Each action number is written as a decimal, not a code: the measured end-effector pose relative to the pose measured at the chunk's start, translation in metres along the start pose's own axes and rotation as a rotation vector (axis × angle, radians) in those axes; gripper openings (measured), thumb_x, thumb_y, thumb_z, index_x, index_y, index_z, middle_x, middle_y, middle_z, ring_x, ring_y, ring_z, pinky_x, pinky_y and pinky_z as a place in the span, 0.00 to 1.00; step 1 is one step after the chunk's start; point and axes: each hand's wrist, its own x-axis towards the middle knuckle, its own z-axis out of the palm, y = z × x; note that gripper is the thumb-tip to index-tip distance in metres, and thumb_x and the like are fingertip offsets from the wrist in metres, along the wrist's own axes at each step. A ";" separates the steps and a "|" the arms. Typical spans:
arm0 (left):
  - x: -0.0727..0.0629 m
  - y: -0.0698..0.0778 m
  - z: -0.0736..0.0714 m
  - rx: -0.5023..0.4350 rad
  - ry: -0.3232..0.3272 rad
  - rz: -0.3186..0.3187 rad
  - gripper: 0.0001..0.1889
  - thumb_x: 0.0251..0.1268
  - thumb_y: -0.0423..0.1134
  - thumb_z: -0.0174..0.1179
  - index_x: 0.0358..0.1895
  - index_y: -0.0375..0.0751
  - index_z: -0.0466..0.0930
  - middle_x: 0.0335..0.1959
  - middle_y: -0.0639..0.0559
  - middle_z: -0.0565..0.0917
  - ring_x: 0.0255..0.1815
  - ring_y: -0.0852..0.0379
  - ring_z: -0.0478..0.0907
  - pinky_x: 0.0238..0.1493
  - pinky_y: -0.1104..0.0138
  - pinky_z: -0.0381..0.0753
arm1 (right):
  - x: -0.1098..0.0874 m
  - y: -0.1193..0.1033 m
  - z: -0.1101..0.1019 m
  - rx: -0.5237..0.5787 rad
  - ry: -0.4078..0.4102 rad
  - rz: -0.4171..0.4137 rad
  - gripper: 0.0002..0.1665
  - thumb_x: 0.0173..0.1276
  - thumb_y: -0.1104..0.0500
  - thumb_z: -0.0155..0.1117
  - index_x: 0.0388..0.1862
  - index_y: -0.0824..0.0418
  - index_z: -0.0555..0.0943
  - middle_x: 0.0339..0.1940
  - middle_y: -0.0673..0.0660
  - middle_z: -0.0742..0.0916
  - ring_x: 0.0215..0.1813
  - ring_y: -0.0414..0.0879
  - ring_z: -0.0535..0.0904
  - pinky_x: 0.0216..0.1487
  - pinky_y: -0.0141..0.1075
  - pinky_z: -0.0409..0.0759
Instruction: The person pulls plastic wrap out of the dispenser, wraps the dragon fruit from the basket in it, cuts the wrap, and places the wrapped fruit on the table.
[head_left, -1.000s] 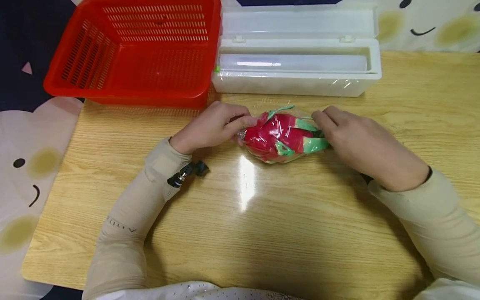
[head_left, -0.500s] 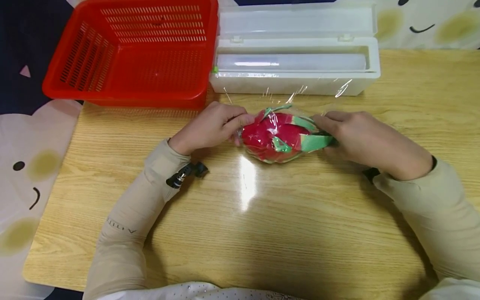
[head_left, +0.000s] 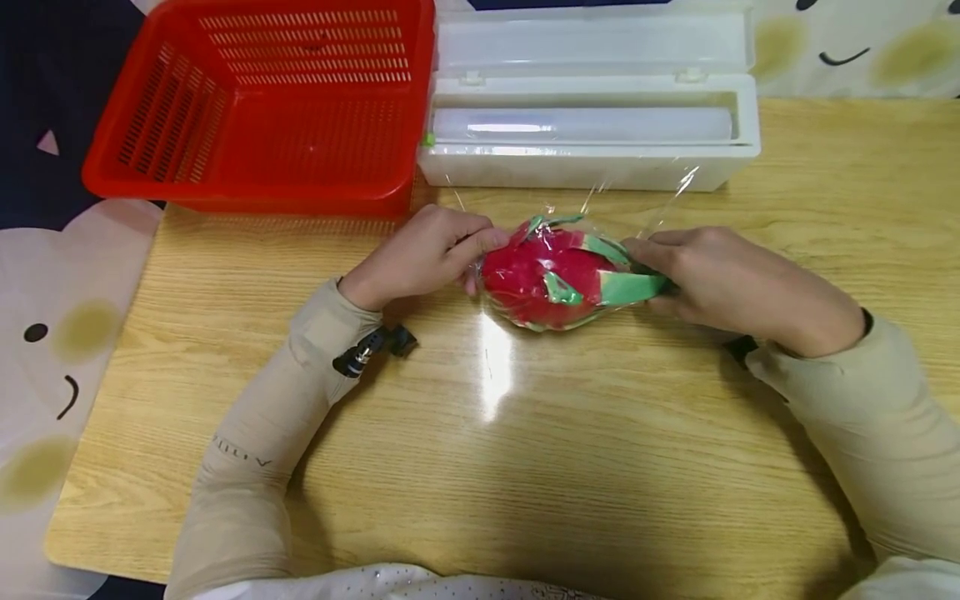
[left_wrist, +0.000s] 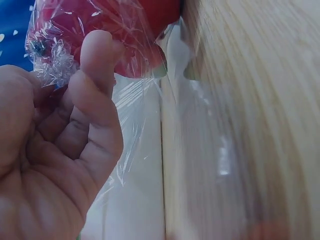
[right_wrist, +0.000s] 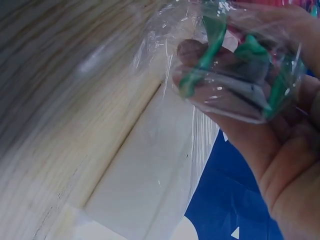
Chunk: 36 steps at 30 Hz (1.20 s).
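A red dragon fruit (head_left: 551, 271) with green leaf tips lies sideways between my two hands, clear cling film (right_wrist: 225, 95) around it. At its left end my left hand (head_left: 431, 250) grips it, thumb and fingers curled by a crumpled knot of film (left_wrist: 55, 65). My right hand (head_left: 731, 279) holds the leafy right end, with film over its fingers in the right wrist view. From the fruit, a sheet of film stretches up to the white wrap box (head_left: 592, 169). Part of each hand's fingertips is hidden in the head view.
The box's lid (head_left: 592, 42) stands up behind a roll of cling film (head_left: 585, 125). Left of it is a red plastic basket (head_left: 255, 200) with slotted sides. Everything rests on a wooden table (head_left: 487, 492) over a patterned cloth (head_left: 45, 358).
My right hand has shifted slightly right and turned, staying on the leafy end. The film toward the box shows longer, tighter creases. My left hand has barely moved.
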 end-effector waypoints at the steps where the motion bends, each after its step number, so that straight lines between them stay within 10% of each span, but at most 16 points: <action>1: 0.000 0.000 0.000 -0.005 -0.003 -0.005 0.14 0.82 0.45 0.53 0.39 0.44 0.86 0.23 0.52 0.85 0.22 0.59 0.85 0.30 0.69 0.80 | 0.000 0.000 0.000 0.003 -0.009 0.003 0.40 0.57 0.63 0.81 0.67 0.75 0.77 0.58 0.70 0.88 0.55 0.62 0.89 0.53 0.55 0.88; 36: 0.005 -0.004 0.002 -0.103 -0.063 -0.131 0.18 0.83 0.49 0.50 0.59 0.49 0.87 0.15 0.48 0.83 0.19 0.48 0.83 0.18 0.70 0.63 | 0.004 0.017 -0.002 0.163 -0.135 0.051 0.34 0.66 0.55 0.76 0.67 0.67 0.79 0.36 0.50 0.90 0.27 0.34 0.71 0.28 0.29 0.74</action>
